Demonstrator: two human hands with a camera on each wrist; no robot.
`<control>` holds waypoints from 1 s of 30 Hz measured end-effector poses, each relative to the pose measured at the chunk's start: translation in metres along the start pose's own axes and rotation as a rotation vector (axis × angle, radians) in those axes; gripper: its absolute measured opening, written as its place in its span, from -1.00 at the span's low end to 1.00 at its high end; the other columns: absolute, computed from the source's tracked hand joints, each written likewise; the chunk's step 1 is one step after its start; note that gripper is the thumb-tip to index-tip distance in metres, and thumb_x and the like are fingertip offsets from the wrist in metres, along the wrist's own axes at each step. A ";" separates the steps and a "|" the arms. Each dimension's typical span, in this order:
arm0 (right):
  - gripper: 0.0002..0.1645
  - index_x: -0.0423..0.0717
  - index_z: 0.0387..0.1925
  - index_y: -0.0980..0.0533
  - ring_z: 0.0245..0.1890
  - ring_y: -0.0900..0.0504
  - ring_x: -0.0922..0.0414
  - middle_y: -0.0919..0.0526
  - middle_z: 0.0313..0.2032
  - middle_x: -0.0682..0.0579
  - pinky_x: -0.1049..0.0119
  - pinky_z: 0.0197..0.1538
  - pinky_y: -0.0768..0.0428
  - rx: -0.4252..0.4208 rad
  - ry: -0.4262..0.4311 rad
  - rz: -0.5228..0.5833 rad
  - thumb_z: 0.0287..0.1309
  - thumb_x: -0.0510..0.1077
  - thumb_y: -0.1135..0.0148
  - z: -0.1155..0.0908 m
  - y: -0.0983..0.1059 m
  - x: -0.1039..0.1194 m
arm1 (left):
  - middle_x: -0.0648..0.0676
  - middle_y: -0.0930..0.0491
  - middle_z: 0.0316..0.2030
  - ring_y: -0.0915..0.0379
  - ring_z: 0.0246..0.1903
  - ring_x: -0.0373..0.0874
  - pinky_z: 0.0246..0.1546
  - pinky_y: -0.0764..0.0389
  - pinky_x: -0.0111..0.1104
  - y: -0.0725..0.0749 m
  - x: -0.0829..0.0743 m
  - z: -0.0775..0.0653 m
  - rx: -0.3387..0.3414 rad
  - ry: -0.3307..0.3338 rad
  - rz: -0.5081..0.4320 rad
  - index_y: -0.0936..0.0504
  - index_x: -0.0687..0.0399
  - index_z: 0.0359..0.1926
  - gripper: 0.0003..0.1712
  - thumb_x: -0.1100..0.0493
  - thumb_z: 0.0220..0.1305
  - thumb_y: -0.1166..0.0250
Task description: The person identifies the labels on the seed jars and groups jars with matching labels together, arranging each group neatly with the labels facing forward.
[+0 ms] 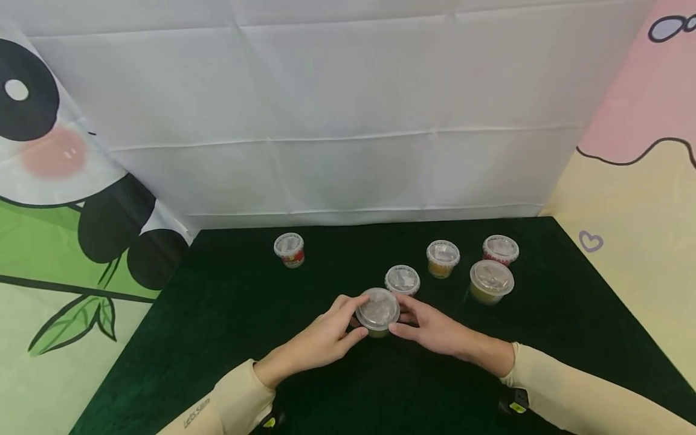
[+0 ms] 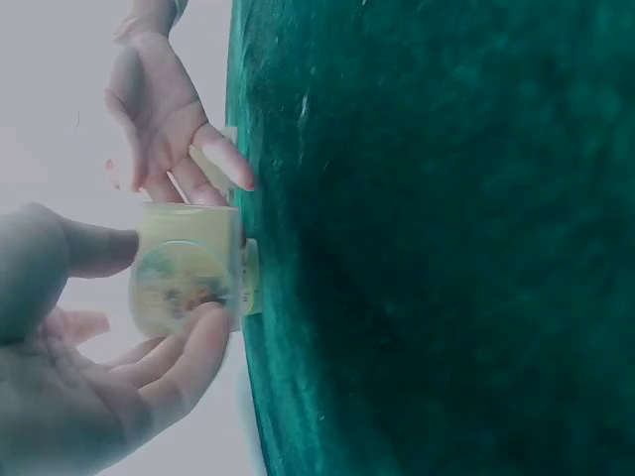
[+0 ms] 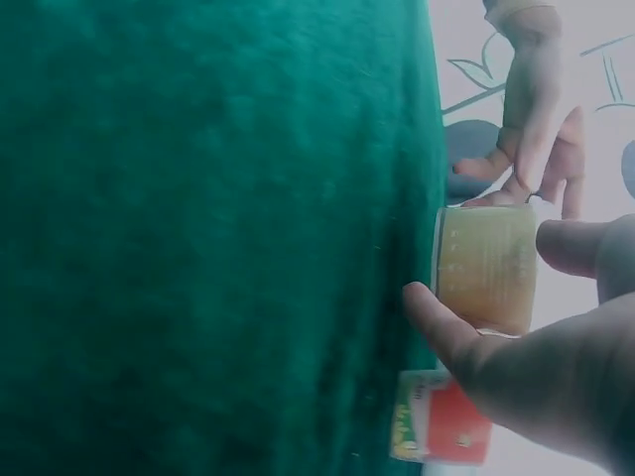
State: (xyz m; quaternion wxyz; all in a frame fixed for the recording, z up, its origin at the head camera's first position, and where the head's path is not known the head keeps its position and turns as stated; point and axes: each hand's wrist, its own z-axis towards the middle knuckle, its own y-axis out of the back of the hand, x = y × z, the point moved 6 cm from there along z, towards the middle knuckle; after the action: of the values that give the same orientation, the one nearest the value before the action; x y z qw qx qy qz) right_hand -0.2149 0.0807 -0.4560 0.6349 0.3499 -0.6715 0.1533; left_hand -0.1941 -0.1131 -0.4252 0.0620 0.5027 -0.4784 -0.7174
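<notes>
Plastic tub [image 1: 379,310] sits between the left hand [image 1: 323,338] and right hand [image 1: 432,327], both hands apparently gripping it

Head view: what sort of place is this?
Probably a staged recording corner: a plain white sheet hangs behind, cartoon-printed walls flank it, and a dark green table bears lidded tubs.

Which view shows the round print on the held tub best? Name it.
Left wrist: the round print faces the camera, though blurred. The head view shows the lid, the right wrist view another side of the tub; neither shows that print.
</notes>
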 end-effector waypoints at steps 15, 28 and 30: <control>-0.17 -0.05 0.58 -0.04 0.34 -0.35 -0.18 -0.28 0.40 -0.17 0.00 0.24 -0.53 -0.070 0.149 -0.025 0.47 -0.02 -0.18 0.000 0.039 0.055 | 0.04 -0.29 0.17 -0.46 0.03 -0.14 -0.11 -0.64 -0.31 0.045 -0.024 0.020 -0.201 -0.109 -0.022 -0.13 -0.13 0.57 -0.29 -0.01 0.53 -0.17; -0.24 -0.01 0.58 -0.03 0.29 -0.43 -0.16 -0.28 0.35 -0.20 -0.07 0.24 -0.52 -0.128 0.179 0.058 0.54 0.03 -0.07 0.006 0.051 0.073 | 0.08 -0.21 0.30 -0.41 0.13 -0.14 -0.01 -0.60 -0.28 0.067 -0.037 0.032 -0.285 -0.153 -0.062 -0.12 -0.09 0.57 -0.35 0.01 0.58 -0.07; -0.24 -0.02 0.58 -0.03 0.29 -0.43 -0.16 -0.28 0.36 -0.20 -0.04 0.23 -0.54 -0.126 0.182 0.064 0.54 0.03 -0.07 0.006 0.051 0.074 | 0.09 -0.20 0.31 -0.41 0.14 -0.11 0.00 -0.60 -0.26 0.069 -0.038 0.032 -0.296 -0.153 -0.068 -0.11 -0.11 0.56 -0.36 0.01 0.59 -0.05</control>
State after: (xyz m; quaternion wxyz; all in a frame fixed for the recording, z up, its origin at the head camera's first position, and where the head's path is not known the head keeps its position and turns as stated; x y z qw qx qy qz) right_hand -0.2498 0.0927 -0.3738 0.7089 0.2722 -0.6302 0.1623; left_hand -0.2280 -0.1082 -0.3477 0.0743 0.4479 -0.3537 -0.8178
